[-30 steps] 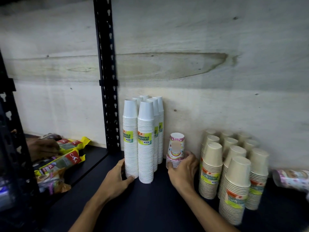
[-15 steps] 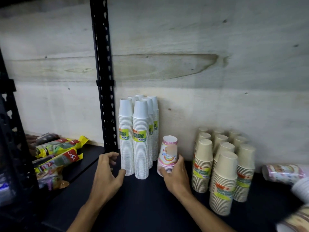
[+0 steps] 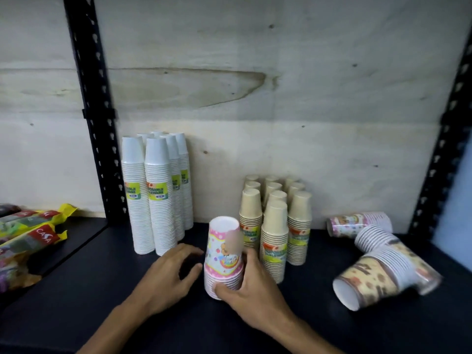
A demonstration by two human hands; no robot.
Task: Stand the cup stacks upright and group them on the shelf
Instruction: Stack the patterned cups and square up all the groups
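Now right hand point(image 3: 251, 293) grips pink cup stack point(image 3: 223, 254); left hand point(image 3: 168, 277) just beside.

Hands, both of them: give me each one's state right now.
Left hand: open, fingers loosely curled, holding nothing, beside the pink printed cup stack.
Right hand: gripping the pink printed cup stack near its base.

A: Where does the single head-worn view look from?
B: Close in, forward and slightly down onto the dark flat shelf board point(image 3: 107, 277), facing the pale plywood back panel point(image 3: 281, 72), forearms entering from the bottom edge.
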